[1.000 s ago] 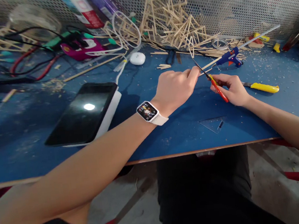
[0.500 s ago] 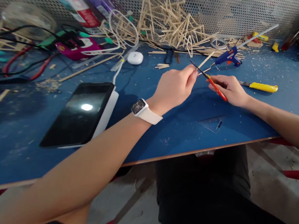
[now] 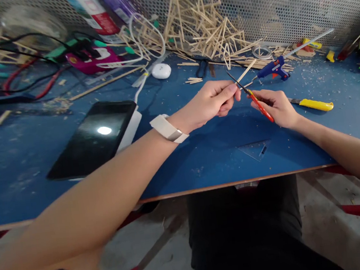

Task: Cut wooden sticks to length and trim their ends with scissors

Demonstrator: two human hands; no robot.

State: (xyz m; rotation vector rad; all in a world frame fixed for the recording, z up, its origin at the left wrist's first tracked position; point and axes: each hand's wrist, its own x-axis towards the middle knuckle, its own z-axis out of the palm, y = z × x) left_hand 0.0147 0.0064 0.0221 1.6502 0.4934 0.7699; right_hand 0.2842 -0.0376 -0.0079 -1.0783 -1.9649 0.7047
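Observation:
My left hand (image 3: 210, 102) is closed in a pinch on a thin wooden stick (image 3: 246, 71) that points up and to the right over the blue table (image 3: 202, 158). A white watch (image 3: 168, 128) sits on that wrist. My right hand (image 3: 276, 106) grips red-handled scissors (image 3: 254, 98), their dark blades crossing the stick just beyond my left fingertips.
A dark tablet (image 3: 96, 134) lies at the left. A blue glue gun (image 3: 273, 68) and a yellow-handled knife (image 3: 314, 104) lie to the right. A heap of wooden sticks (image 3: 206, 31), cables, cans and a white earbud case (image 3: 161, 70) crowd the back. A clear set square (image 3: 256, 149) lies near the front edge.
My left wrist has rolled, turning the watch face away. The hand has opened its pinch upward a little, still on the stick. The scissors stay at the stick.

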